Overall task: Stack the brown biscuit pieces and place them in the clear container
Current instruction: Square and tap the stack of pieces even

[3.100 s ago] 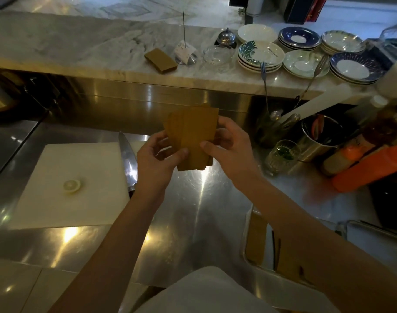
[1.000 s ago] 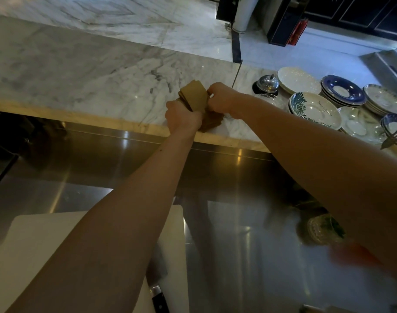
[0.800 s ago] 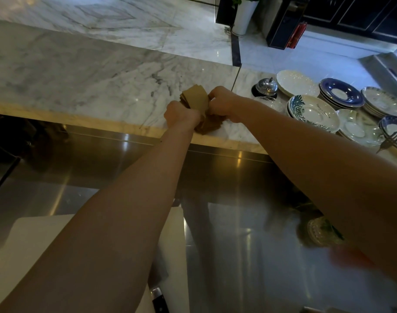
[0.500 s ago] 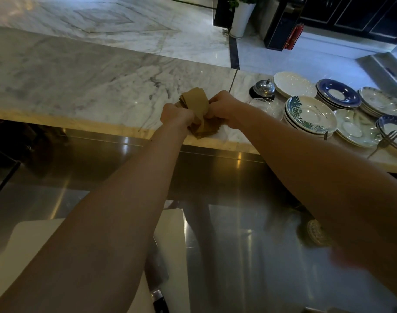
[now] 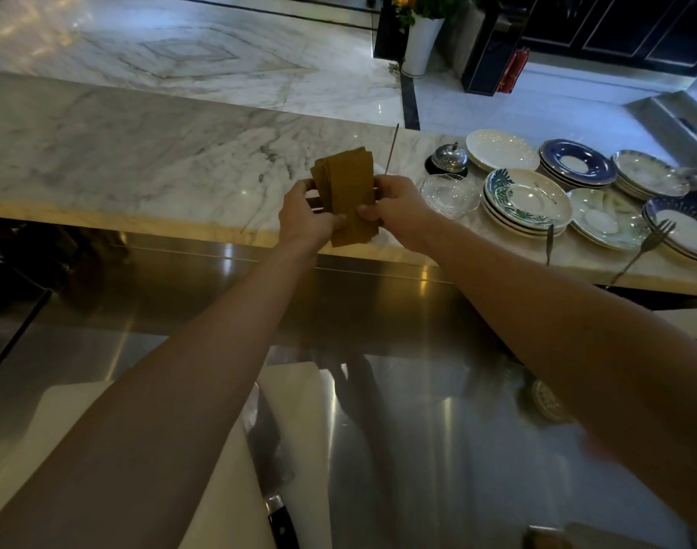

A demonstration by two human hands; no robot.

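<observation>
A stack of thin brown biscuit pieces (image 5: 348, 192) is held upright above the front edge of the marble counter (image 5: 140, 160). My left hand (image 5: 305, 215) grips its left side and my right hand (image 5: 398, 210) grips its right side, both arms stretched forward. The pieces are slightly fanned at the top. A clear glass dish (image 5: 449, 196) sits on the counter just right of my right hand. At the bottom right edge, a corner of a container (image 5: 553, 538) shows, too cropped to tell more.
Stacked plates (image 5: 525, 202) and saucers, some with forks (image 5: 652, 247), crowd the counter's right side, behind a small metal bell (image 5: 449, 158). A thin skewer stand (image 5: 392, 150) rises behind the biscuits. Below, a white cutting board (image 5: 291, 410) with a knife (image 5: 275, 481) lies on the steel worktop.
The hands went from the steel worktop to the marble counter with the biscuits. Over the last second they lifted the gathered stack and drew it slightly toward me.
</observation>
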